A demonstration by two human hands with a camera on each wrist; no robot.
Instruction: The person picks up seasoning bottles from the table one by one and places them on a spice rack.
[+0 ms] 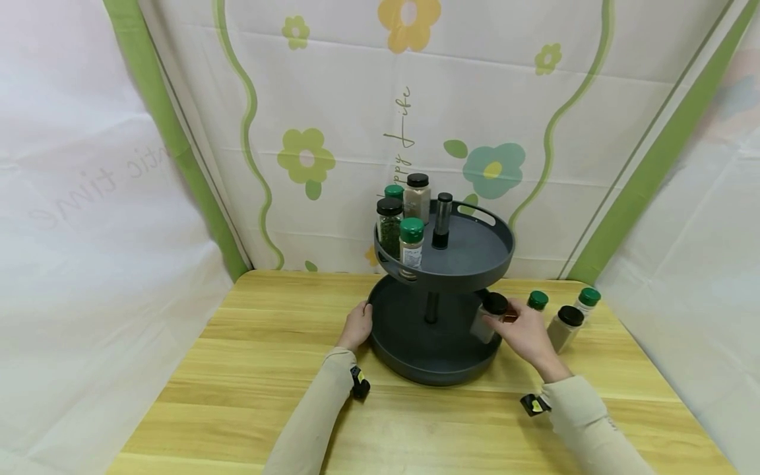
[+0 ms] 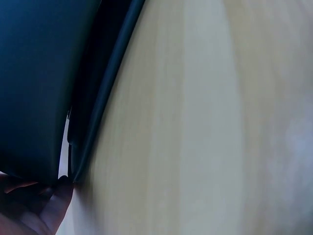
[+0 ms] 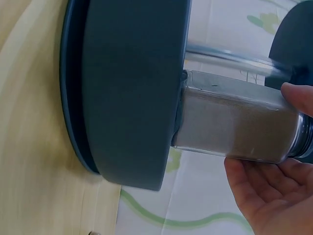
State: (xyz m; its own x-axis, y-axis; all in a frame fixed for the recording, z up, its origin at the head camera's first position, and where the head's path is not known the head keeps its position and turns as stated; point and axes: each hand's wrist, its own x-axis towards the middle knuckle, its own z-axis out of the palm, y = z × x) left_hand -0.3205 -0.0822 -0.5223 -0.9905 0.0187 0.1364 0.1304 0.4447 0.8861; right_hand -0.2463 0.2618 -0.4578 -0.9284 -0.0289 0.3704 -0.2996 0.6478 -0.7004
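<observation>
Gripping a black-capped jar [image 1: 483, 326] between thumb and fingers, the right hand [image 1: 525, 333] in the head view holds it tilted at the right edge of the lower tray [image 1: 436, 377], its bottom leaning inward. The left hand [image 1: 356, 328] touches that tray's left edge, though how far its fingers curl around the rim I cannot tell. On the upper tray [image 1: 475, 257], four jars are grouped along the left edge: two with green caps, two with black, the nearer black-capped one filled with green flakes. A short post [image 1: 442, 221] rises from the upper tray beside them. Near the far right corner of the table [image 1: 237, 396] are a black-capped jar of powder [image 1: 561, 335] and two green-capped jars, one partly hidden behind the right hand. In the left wrist view, the left hand's fingertips meet the lower tray's side at the narrow gap above its base, with wood grain filling the rest. In the right wrist view, the gripped jar is clear with brownish powder inside, the thumb on one side and fingers on the other near the cap; its bottom is at the lower tray's rim, and contact is hard to judge.
</observation>
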